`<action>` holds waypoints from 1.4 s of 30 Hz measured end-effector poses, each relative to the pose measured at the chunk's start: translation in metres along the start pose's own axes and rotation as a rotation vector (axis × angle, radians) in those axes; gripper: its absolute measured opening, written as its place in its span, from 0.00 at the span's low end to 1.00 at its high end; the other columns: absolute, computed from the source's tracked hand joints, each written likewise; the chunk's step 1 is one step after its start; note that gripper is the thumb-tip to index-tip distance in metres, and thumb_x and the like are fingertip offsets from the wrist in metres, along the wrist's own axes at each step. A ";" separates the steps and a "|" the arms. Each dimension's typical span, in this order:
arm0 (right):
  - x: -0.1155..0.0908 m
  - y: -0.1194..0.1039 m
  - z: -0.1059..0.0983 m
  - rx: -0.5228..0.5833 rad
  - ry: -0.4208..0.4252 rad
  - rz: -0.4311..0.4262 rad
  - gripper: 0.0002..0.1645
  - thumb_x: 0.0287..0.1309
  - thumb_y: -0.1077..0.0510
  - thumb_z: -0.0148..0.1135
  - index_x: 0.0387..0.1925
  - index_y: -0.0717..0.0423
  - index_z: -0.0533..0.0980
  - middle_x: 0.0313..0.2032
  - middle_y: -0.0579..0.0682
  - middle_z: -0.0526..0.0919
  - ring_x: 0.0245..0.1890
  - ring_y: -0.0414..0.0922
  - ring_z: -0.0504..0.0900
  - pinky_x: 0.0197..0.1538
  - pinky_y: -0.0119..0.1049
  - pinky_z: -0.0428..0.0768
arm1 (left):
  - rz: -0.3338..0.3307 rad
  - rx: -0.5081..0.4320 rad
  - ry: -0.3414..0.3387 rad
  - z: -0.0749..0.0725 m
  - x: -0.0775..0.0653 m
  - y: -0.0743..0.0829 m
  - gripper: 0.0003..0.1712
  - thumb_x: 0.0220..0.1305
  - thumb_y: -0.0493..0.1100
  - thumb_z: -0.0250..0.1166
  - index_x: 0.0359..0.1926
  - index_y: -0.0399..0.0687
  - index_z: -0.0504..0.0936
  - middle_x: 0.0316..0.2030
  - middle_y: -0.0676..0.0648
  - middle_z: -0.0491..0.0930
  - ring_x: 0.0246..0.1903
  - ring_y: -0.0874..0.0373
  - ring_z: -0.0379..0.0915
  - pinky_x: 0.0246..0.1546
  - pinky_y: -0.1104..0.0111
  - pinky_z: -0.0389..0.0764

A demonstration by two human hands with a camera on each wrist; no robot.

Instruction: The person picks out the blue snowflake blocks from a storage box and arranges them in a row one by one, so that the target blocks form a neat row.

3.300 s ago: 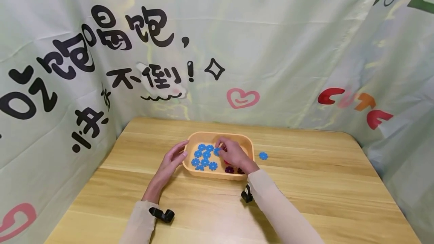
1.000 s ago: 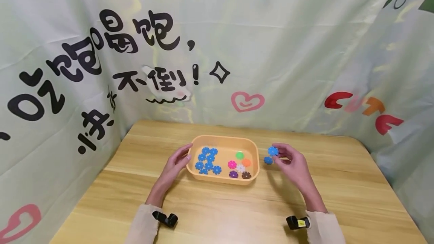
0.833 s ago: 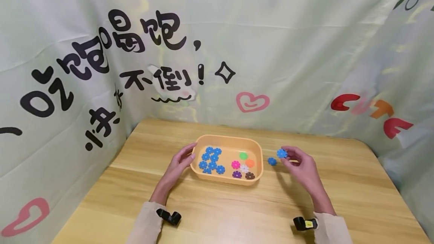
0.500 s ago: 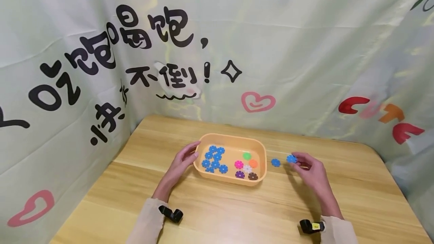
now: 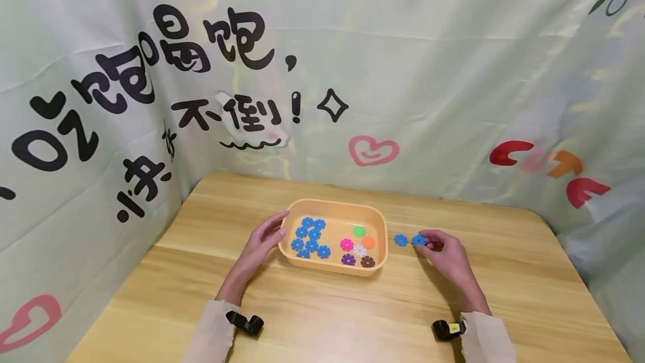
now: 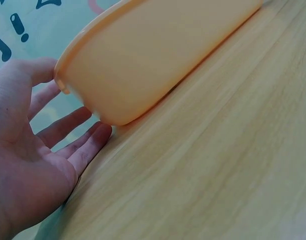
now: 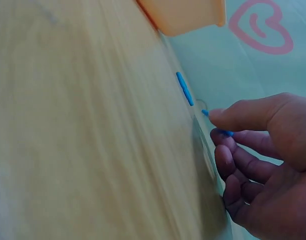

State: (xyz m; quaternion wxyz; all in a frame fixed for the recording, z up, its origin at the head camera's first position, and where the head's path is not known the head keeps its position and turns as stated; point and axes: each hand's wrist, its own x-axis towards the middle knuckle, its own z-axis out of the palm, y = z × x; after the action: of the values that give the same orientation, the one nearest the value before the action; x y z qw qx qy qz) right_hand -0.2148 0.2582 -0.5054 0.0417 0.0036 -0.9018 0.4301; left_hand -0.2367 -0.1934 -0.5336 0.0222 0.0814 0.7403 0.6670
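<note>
In the head view my right hand (image 5: 448,254) pinches a blue snowflake disc (image 5: 417,240) between thumb and fingers, low over the table to the right of the basket. A second blue snowflake disc (image 5: 400,240) lies flat on the wood between that hand and the basket. In the right wrist view, the thumb and fingers mostly cover the pinched disc. My left hand (image 5: 262,242) rests against the left end of the peach plastic basket (image 5: 332,266). The left wrist view has its fairly straight fingers (image 6: 68,125) touching the outer wall and rim.
Inside the basket, several blue discs (image 5: 311,245) cluster at the left. At its right are single discs: green (image 5: 359,231), orange (image 5: 368,242), pink (image 5: 346,245), white (image 5: 359,250), purple (image 5: 348,260) and brown (image 5: 368,261). A printed curtain (image 5: 428,99) hangs behind the wooden table (image 5: 332,318).
My right hand has left the basket with a blue disc and lowered it to the right of the loose blue one. My left hand has stayed at the basket's left end.
</note>
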 end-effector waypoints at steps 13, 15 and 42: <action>0.003 -0.002 0.012 -0.073 -0.025 -0.029 0.20 0.61 0.62 0.72 0.53 0.67 0.81 0.39 0.56 0.82 0.37 0.48 0.76 0.36 0.34 0.76 | -0.020 0.002 0.006 -0.007 -0.008 -0.001 0.26 0.77 0.49 0.61 0.72 0.62 0.72 0.72 0.50 0.67 0.70 0.46 0.65 0.62 0.54 0.77; 0.003 -0.002 0.014 -0.073 -0.032 -0.020 0.21 0.62 0.62 0.72 0.54 0.68 0.80 0.39 0.56 0.81 0.38 0.49 0.75 0.36 0.35 0.76 | -0.020 0.000 0.008 -0.008 -0.010 -0.002 0.26 0.76 0.50 0.62 0.72 0.62 0.72 0.72 0.50 0.67 0.70 0.46 0.65 0.62 0.55 0.78; -0.007 -0.040 -0.006 0.134 0.062 -0.160 0.22 0.70 0.57 0.66 0.61 0.63 0.77 0.52 0.62 0.82 0.46 0.42 0.79 0.45 0.22 0.78 | 0.025 -0.016 -0.022 -0.002 0.000 -0.003 0.27 0.76 0.50 0.61 0.72 0.58 0.72 0.71 0.46 0.68 0.69 0.45 0.68 0.60 0.57 0.79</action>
State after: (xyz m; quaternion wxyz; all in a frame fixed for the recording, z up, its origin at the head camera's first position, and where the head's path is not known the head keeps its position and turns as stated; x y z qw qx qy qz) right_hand -0.2059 0.2375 -0.4707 0.1034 0.0650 -0.8662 0.4845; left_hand -0.2373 -0.1955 -0.5364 0.0226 0.0980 0.7334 0.6723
